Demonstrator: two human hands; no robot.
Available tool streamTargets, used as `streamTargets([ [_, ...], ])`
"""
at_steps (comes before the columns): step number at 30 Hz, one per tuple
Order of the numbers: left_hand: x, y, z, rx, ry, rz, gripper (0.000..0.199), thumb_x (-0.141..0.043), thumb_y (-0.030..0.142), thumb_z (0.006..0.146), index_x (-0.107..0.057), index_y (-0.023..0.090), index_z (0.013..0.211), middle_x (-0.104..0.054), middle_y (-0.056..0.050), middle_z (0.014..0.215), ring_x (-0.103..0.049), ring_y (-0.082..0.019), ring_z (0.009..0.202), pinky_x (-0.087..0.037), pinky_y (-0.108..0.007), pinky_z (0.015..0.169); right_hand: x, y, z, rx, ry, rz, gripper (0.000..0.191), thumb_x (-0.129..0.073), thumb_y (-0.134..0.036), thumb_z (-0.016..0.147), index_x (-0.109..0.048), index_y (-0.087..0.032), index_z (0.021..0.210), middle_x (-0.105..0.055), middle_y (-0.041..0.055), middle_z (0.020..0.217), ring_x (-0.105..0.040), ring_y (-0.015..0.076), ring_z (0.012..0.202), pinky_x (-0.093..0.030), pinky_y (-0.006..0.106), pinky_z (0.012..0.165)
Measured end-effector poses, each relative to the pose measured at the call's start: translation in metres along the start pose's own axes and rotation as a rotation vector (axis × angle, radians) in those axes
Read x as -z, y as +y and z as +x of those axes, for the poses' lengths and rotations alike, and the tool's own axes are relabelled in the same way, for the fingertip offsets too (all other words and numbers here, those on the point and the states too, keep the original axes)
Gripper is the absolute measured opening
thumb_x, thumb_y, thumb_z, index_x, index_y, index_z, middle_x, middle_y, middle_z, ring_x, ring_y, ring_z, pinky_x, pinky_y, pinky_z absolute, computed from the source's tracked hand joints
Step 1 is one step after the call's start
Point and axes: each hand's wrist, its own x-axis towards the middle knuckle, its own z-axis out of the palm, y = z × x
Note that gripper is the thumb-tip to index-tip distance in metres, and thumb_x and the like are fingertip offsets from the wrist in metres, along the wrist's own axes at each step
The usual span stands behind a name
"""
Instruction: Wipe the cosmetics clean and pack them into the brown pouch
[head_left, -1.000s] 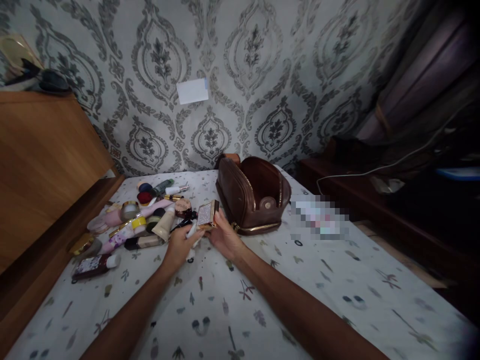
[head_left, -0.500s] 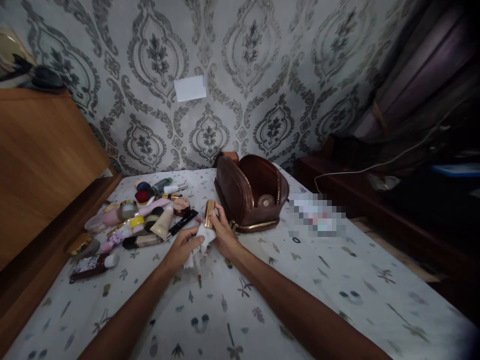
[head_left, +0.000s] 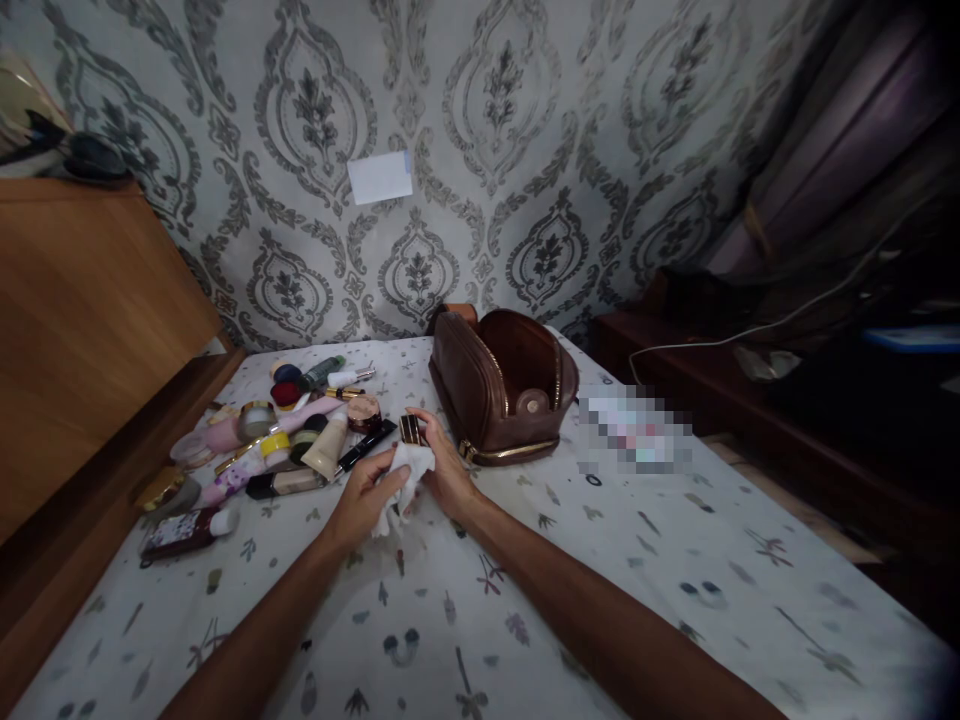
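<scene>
My left hand (head_left: 369, 497) is closed on a crumpled white wipe (head_left: 405, 482), whose loose end hangs below the fingers. Between the fingers of my right hand (head_left: 448, 472) is a small, shiny gold cosmetic case (head_left: 410, 429); its exact kind does not show. The wipe meets the lower end of the case, and the two hands almost touch. Just left of them lie a black tube (head_left: 365, 447), a beige squeeze tube (head_left: 325, 447) and a round compact (head_left: 364, 412). Behind my right hand stands a brown cosmetic bag (head_left: 487, 400), unzipped, its dark inside showing.
Several more jars, tubes and bottles crowd the left of the patterned sheet (head_left: 465, 640), among them a dark bottle with a white cap (head_left: 187, 533). A wooden cabinet (head_left: 90, 330) borders the left side. A blurred-out packet (head_left: 634, 430) lies right of the bag.
The gold case has turned in my right hand, so a shorter, darker face shows now. The wipe has come up over its lower end. The bag and cosmetics stay put.
</scene>
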Motion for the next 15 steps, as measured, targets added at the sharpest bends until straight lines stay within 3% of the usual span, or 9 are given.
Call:
streamTargets([
  [4,0.0018,0.0004,0.0021,-0.069,0.079,0.113,0.04,-0.058,0.047,0.085,-0.071,0.014,0.104,-0.062,-0.001,0.067,-0.053,-0.014,0.059,-0.044,-0.024,0.056,-0.0011,0.0015,0.0002,0.058,0.016,-0.029,0.05,-0.055,-0.067,0.083,-0.064,-0.029,0.114,-0.06,-0.0018,0.084,-0.05,0.0141,0.065,-0.04,0.023,0.056],
  [9,0.0033,0.0031,0.0034,-0.191,0.181,0.184,0.044,-0.055,0.044,0.088,-0.065,0.016,0.121,-0.071,-0.007,0.105,-0.063,-0.023,0.097,-0.049,-0.033,0.089,-0.0031,-0.0001,-0.003,0.087,-0.051,-0.046,0.048,-0.072,-0.052,0.076,-0.065,-0.028,0.117,-0.065,-0.0005,0.098,-0.058,0.0169,0.087,-0.046,0.025,0.078],
  [15,0.0057,-0.0002,0.0039,-0.236,0.252,0.201,0.044,-0.048,0.042,0.093,-0.058,0.018,0.128,-0.066,-0.008,0.123,-0.059,-0.024,0.114,-0.046,-0.033,0.099,-0.0043,-0.002,-0.0063,0.043,-0.103,-0.072,0.082,-0.086,-0.026,0.061,-0.051,-0.032,0.135,-0.059,0.0005,0.113,-0.059,0.0171,0.099,-0.046,0.027,0.088],
])
